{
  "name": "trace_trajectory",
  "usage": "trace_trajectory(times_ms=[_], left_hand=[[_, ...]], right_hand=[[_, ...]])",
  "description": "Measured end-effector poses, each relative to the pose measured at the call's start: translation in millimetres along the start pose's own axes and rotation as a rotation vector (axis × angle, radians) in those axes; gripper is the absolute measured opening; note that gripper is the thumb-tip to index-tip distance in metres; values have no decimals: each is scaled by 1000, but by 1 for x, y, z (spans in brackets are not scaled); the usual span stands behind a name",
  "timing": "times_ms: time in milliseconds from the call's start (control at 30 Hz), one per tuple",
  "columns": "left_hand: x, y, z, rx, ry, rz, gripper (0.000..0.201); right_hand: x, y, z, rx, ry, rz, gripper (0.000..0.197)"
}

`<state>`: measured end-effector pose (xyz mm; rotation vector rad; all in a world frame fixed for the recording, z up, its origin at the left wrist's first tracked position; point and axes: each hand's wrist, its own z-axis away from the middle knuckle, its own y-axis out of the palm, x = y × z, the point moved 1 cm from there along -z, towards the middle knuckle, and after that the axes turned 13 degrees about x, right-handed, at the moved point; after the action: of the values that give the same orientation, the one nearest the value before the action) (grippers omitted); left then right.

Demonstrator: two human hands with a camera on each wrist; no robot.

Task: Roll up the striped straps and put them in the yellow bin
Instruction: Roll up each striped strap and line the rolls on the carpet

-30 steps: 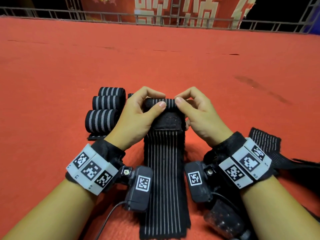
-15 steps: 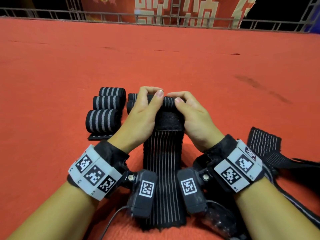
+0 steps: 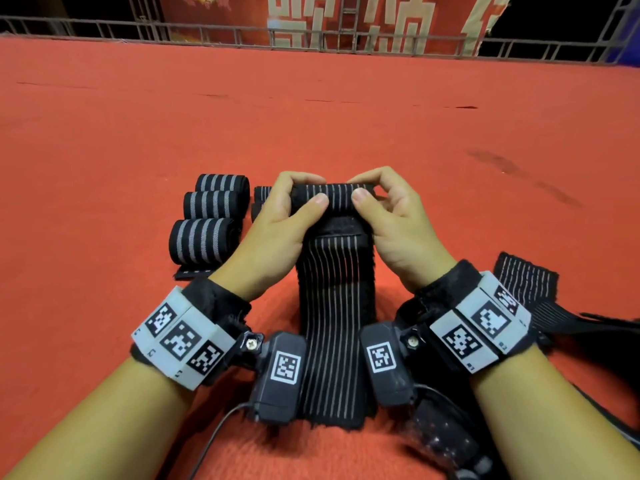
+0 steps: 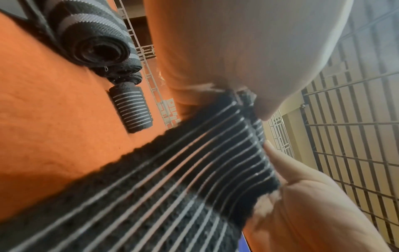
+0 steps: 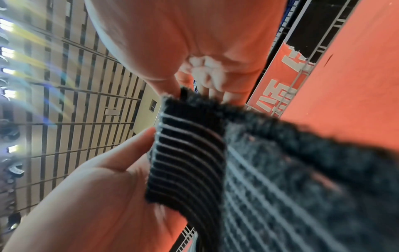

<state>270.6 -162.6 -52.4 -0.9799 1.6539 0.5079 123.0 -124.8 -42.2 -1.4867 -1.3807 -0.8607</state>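
1. Red tabletop (image 3: pixel 346 116) carries all items; railing (image 3: pixel 207 32) along its far edge.
2. Striped strap (image 3: pixel 334 323), black with thin pale lines, lies flat between both wrists; far end rolled.
3. Left hand (image 3: pixel 277 230) and right hand (image 3: pixel 398 233): fingers curled over the roll, thumbs pressing its near side, both holding it.
4. Three finished rolls (image 3: pixel 204 240), broad grey stripes, sit just left of the left hand.
5. Unrolled strap (image 3: pixel 526 282) lies right of the right wrist.
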Motion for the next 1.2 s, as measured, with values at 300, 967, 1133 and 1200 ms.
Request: trace_trajectory(times_ms=[300,967,1133,1200], left_hand=[[3,2,0,1,35,-66,15],[0,-9,-1,3,19,19,23],[-1,-9,1,14,-21,-18,21],[-2,-10,1,-4,-8,-22,20]], right_hand=[[1,3,-1,27,154,-37,18],[0,-6,-1,-11,106,-85,10],[-1,-7,-1,2,49,-38,13],[-1,-7,-1,-3,48,-45,14]])
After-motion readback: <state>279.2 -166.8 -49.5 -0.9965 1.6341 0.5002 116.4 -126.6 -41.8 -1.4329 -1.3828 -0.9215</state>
